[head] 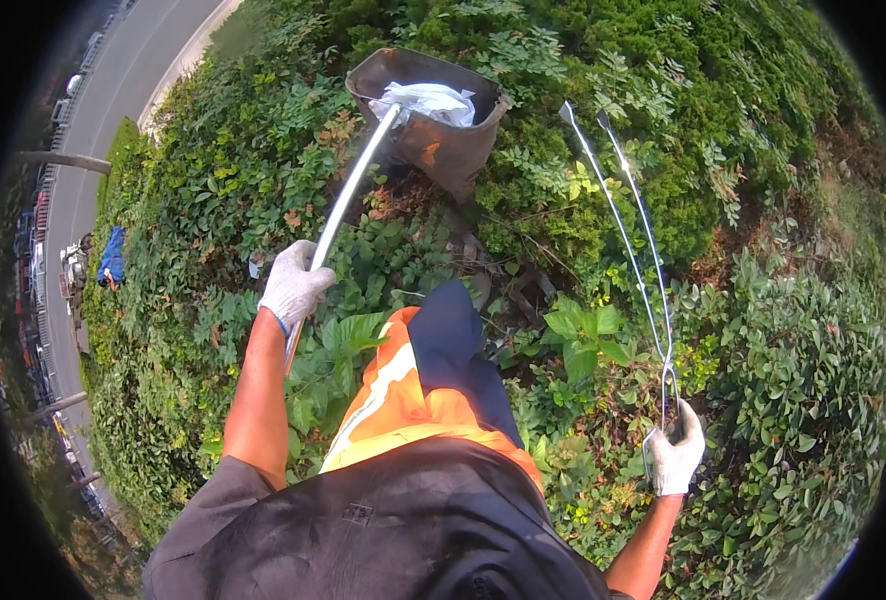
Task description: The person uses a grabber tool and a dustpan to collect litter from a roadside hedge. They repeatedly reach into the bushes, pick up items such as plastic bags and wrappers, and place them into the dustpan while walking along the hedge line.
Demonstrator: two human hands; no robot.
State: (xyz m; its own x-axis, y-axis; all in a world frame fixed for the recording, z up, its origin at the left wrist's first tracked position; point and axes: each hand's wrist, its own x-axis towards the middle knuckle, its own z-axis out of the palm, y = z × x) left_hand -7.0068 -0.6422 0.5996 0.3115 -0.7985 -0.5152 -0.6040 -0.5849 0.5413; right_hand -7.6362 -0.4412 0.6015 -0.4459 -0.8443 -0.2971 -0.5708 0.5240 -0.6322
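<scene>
My left hand (295,285), in a white knit glove, is closed around the metal pole handle (353,180) of a worn dustpan-like bin (450,150). The bin is raised over the shrubs, and white plastic (432,103) lies inside it. On the right, my gloved right hand (675,450) grips the looped handle of long metal litter tongs (642,255). The two flat tips of the tongs are apart, pointing away from me, to the right of the bin above the foliage.
Dense shrubs (773,352) surround my legs, with broad-leaved plants (582,334) close by. A blue bundle (111,259) is at the left hedge edge. Beyond a kerb runs a paved road (117,82) with a fence along it. Thin trunks (64,160) stand at the far left.
</scene>
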